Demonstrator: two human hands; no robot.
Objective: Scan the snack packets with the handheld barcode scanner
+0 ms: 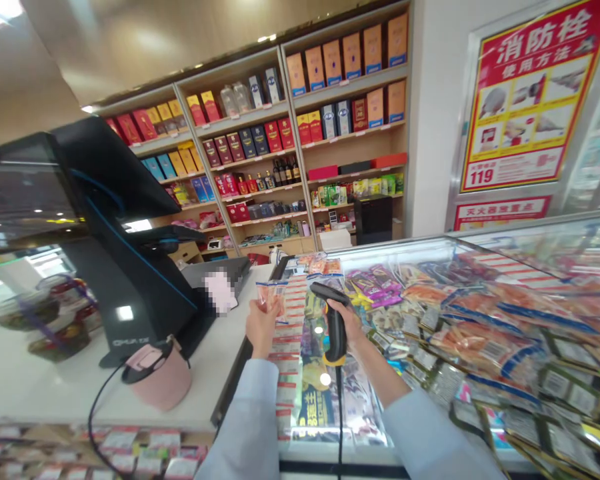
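Observation:
In the head view my left hand (261, 328) is closed on a small clear snack packet (275, 293) with orange contents, held upright above the counter's edge. My right hand (349, 322) wraps round the handle of a black barcode scanner (336, 327) with a yellow base ring. The scanner's head points left toward the packet, a gap apart from it. Its cable hangs straight down over the glass-topped case (353, 433). Purple snack packets (377, 285) lie beyond the scanner, to its right.
A black checkout terminal (145, 267) stands left on the white counter (215, 370), with a pink cup-like container (161, 380) before it. A phone (221, 292) lies behind. Bagged snacks (495, 347) fill the right side. Shelves of boxes (275, 137) line the back wall.

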